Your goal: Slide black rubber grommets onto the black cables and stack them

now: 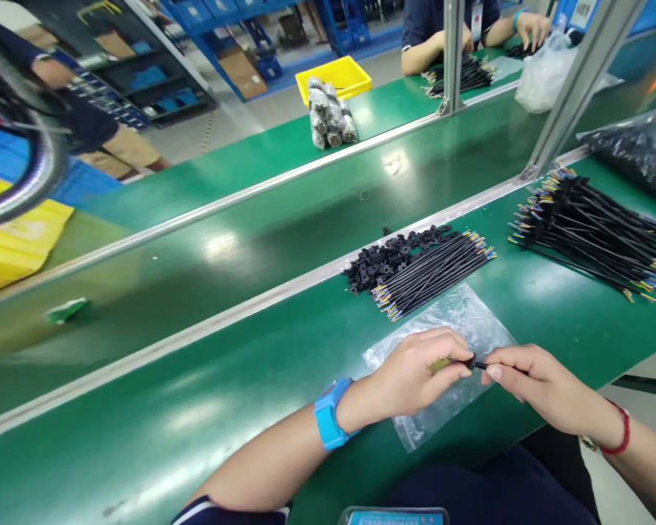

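Note:
My left hand [423,368], with a blue band at the wrist, pinches a small black clip [471,361] between thumb and fingertips. From the right, my right hand [536,383] grips a thin black cable [482,365] that meets the clip. A clear plastic bag [437,415] lies flat on the green table beneath both hands. Beyond the bag is a row of short black cables [434,275] with coloured wire ends. Against the row's far side lies a pile of small black clips [380,264].
A large cable stack [595,233] lies at the right, near a dark plastic bag [642,149]. Metal posts [584,87] rise from the rail. Across the belt are wrapped bundles [331,117], a yellow bin [350,76] and another person's hands [533,29].

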`<state>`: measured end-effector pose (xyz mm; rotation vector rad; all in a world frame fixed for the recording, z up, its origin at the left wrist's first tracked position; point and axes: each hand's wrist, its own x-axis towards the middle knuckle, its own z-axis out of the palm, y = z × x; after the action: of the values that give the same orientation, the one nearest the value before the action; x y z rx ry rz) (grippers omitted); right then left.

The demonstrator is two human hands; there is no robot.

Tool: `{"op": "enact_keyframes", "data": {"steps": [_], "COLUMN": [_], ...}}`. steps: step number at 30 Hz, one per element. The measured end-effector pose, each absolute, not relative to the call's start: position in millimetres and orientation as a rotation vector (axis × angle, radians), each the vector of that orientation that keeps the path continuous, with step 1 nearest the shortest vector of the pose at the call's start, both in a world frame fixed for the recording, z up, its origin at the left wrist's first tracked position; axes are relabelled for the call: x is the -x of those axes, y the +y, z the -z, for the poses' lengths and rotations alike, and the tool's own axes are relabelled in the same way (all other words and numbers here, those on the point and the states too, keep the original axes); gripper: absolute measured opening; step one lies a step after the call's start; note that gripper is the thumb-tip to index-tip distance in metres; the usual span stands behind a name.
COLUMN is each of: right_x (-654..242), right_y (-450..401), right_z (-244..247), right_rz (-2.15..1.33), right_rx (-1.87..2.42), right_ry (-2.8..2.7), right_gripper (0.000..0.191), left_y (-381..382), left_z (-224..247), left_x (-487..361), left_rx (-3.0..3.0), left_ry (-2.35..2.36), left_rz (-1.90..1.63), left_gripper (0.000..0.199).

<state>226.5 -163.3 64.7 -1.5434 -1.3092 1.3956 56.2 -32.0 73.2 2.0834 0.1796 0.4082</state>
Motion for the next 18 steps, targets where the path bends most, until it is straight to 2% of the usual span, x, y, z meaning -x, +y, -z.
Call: {"op": "enact_keyframes", "data": {"steps": [6, 9, 11, 15, 18], "right_x": [-261.9, -278.8, -287.0, -295.8, -296.2], "right_y": [-181.6, -185.7, -187.6, -190.6, -194.1], "right_z": [-47.5, -43.7, -44.1, -48.4, -51.1], "right_rz": [-1.626, -1.565, -1.274, -0.272, 0.062], "right_rx": [1.391, 1.399, 1.495, 1.575, 1.494], "right_ry": [-1.173, -1.32, -1.534, -1.913, -2.046], "right_gripper": [0.049, 0.047, 0.04, 0.026, 0.021], "left_y": [-52.9, -65.0, -74.9, -102.2, -125.1], "left_z": [-76.2, -78.2, -77.9, -71.0, -65.5], "left_x": [-89.7, -102.0, -107.9, -116.3, -119.1], "left_rx": [-2.162, -2.102, -1.946, -1.392, -1.186], "left_ry": [0.16, 0.258, 0.411, 0.724, 0.838], "left_rz": [-0.311, -0.279, -0.3, -0.439, -0.5], "left_gripper": [0.01, 0.01, 0.011, 0.037, 0.033]}}
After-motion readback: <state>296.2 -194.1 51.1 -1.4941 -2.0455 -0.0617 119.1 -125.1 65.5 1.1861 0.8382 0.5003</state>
